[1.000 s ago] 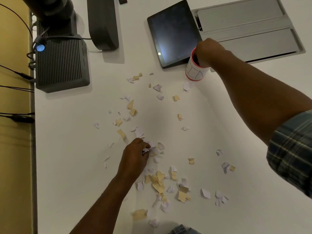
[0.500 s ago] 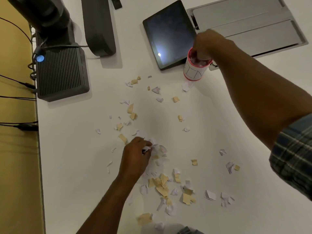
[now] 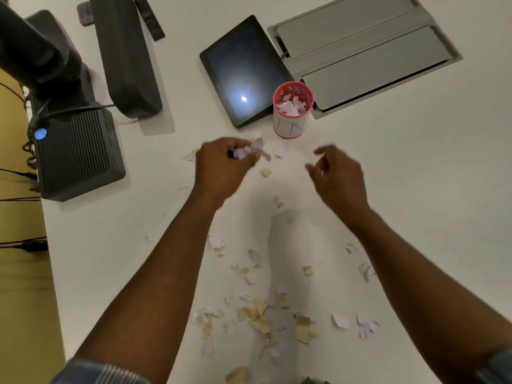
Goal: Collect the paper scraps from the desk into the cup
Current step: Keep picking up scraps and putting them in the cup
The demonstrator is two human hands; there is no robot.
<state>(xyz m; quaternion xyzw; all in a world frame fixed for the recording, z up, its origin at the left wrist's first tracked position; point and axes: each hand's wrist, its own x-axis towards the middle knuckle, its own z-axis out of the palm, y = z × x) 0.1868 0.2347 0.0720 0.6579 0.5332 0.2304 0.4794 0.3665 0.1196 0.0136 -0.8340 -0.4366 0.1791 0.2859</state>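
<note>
A second ago my left hand (image 3: 221, 167) was down among the torn white and tan paper scraps (image 3: 260, 317) in the middle of the white desk (image 3: 415, 189), pinching at them, and my right hand (image 3: 339, 176) was over the mouth of the red-rimmed white paper cup (image 3: 292, 113). Now both have traded roles. My left hand has lifted clear of the desk and travelled toward the far edge, its fingers curled round a bunched wad of white scraps (image 3: 250, 151) that sticks out past my knuckles. It sits near the cup, on the cup's near-left side, not yet above the rim.

My right hand has come off the cup and drawn back toward me. Its fingers hang loosely curled and I see nothing in them, so I judge that its load has gone in. The cup stands upright toward the far edge, its base just beside the corner of the dark flat tablet (image 3: 243, 70), with white and tan pieces piled close to its rim.

So one handful is delivered and another is nearly there. Plenty is left: the thickest patch lies toward the near edge between my forearms, with stray pieces nearer the cup and off to the right. With the cup this full, I expect later handfuls may need pressing down.
</note>
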